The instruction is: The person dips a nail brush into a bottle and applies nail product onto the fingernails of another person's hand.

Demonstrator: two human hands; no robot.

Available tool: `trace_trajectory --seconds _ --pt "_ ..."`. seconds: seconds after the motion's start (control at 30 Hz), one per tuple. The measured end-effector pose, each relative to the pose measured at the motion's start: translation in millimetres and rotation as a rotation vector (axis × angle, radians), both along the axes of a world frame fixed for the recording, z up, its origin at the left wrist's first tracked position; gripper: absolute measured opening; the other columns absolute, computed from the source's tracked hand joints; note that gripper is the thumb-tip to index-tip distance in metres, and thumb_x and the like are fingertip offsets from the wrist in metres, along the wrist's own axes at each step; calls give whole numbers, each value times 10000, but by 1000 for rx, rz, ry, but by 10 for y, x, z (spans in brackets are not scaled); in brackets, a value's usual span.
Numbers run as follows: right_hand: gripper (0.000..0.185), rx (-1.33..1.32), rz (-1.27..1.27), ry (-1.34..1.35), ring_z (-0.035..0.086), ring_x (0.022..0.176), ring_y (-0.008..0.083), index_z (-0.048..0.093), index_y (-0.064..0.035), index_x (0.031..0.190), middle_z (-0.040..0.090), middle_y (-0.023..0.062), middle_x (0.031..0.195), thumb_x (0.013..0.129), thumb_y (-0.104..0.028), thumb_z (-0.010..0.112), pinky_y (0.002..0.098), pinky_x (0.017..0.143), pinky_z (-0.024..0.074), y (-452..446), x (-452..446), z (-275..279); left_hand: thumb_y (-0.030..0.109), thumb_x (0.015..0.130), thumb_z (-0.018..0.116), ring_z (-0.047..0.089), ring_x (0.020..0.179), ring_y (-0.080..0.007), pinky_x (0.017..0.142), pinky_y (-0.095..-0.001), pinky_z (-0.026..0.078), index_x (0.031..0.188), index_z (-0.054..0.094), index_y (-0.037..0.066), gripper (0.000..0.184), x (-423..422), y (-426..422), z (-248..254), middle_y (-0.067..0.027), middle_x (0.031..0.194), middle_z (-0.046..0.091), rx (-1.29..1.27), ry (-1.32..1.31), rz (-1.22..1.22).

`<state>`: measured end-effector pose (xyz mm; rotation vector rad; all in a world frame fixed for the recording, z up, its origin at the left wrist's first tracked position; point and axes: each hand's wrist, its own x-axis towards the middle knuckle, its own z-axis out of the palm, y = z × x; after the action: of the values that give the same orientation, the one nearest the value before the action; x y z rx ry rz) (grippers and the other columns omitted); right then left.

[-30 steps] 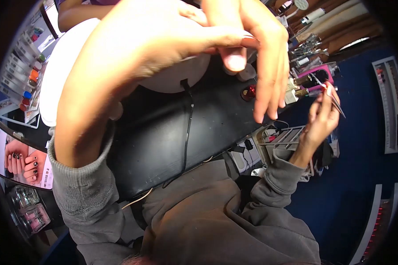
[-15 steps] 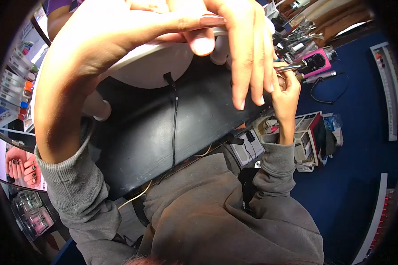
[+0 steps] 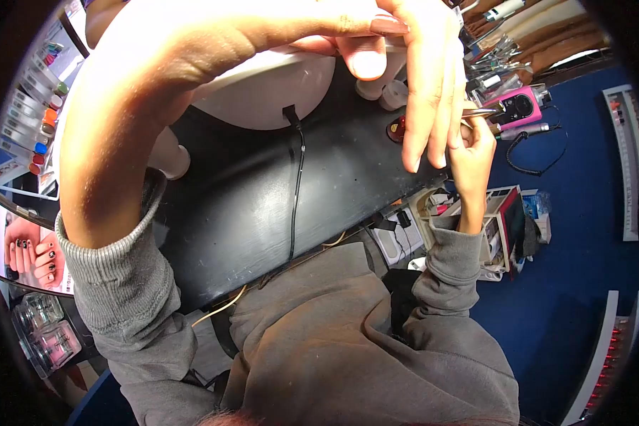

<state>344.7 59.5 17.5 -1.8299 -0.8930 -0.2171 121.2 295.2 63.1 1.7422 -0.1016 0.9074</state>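
Note:
My left hand (image 3: 255, 32) reaches in from the left across the top of the view, its brown-polished thumb pressed onto another person's hand (image 3: 433, 78). That person's fingers point down toward me, and their bare thumbnail shows below my thumb. My right hand (image 3: 473, 156) is closed around a slim, shiny metallic tool (image 3: 485, 111) beside those fingers. Its working tip is hidden behind them, so I cannot tell its exact kind. A dark red glossy object (image 3: 395, 129) stands on the black table just left of the fingers, partly covered.
A white lamp base (image 3: 270, 92) with a black cable (image 3: 297, 170) occupies the black table (image 3: 227, 220). A pink device (image 3: 516, 106) and corded handpiece (image 3: 527, 131) lie at right. A screen (image 3: 32, 255) showing painted nails and several small bottles (image 3: 32, 128) stand at left.
The whole view has shifted, so hands, lamp and table appear further right. The dark red object now shows beside the other person's fingers. Both my hands keep their hold.

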Motion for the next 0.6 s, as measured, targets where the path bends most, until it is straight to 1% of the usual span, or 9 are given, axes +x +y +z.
trace_trajectory --seconds 0.07,0.1,0.13,0.2,0.23,0.33,0.4,0.5,0.6 --pt "163 -240 -39 -123 376 454 20 548 -5 852 497 -2 601 734 -116 569 181 417 297 -32 46 -37 219 713 589 563 692 -203 605 -268 454 953 439 -51 391 15 4 -8 -180 790 550 -1 -5 -4" --pt "216 -313 -26 -152 391 462 78 543 -4 843 479 39 592 689 -148 593 222 440 315 -38 48 -27 220 714 588 563 693 -203 606 -268 454 952 440 -50 389 11 3 -6 -180 791 550 0 -8 -1" --pt "216 -312 -27 -152 391 462 78 543 -4 843 479 39 592 689 -148 593 222 440 315 -15 31 -12 221 715 587 563 694 -204 606 -269 453 951 441 -50 388 24 -16 -12 -181 793 549 2 -12 -7" --pt "221 -356 83 -146 450 544 169 534 -4 812 470 86 625 668 -159 600 266 510 352 42 -12 16 223 716 585 562 696 -205 608 -270 453 948 443 -50 385 9 3 -5 -182 796 548 4 -15 -5" --pt "248 -407 67 -180 481 649 240 516 -4 799 491 113 686 638 -161 622 300 589 372 39 7 -5 224 717 584 562 696 -206 608 -271 453 947 445 -50 383 2 11 -4 -183 797 548 1 -17 -4" --pt "293 -460 55 -303 494 687 266 504 -11 809 507 122 734 607 -167 646 317 620 382 -4 45 -123 226 720 580 561 699 -208 610 -273 452 944 448 -49 379 4 22 -14 -185 801 546 3 -21 -6" --pt "334 -471 57 -230 503 709 266 495 -17 826 521 118 746 584 -171 666 327 617 386 -36 32 -114 228 722 578 560 701 -209 611 -274 451 942 450 -48 376 2 32 -18 -186 804 545 4 -26 -5" --pt "350 -431 13 -296 517 722 230 515 -35 879 531 99 747 592 -170 663 309 594 389 -95 51 -83 231 724 574 559 703 -211 613 -276 450 939 453 -48 372 8 38 -19 -188 808 544 6 -34 -12" --pt "357 -352 15 -155 516 695 167 534 -54 934 542 65 762 616 -168 651 266 562 385 -159 59 -17 234 727 571 558 706 -213 614 -278 449 935 456 -47 368 25 33 -16 -190 812 542 11 -36 -16"
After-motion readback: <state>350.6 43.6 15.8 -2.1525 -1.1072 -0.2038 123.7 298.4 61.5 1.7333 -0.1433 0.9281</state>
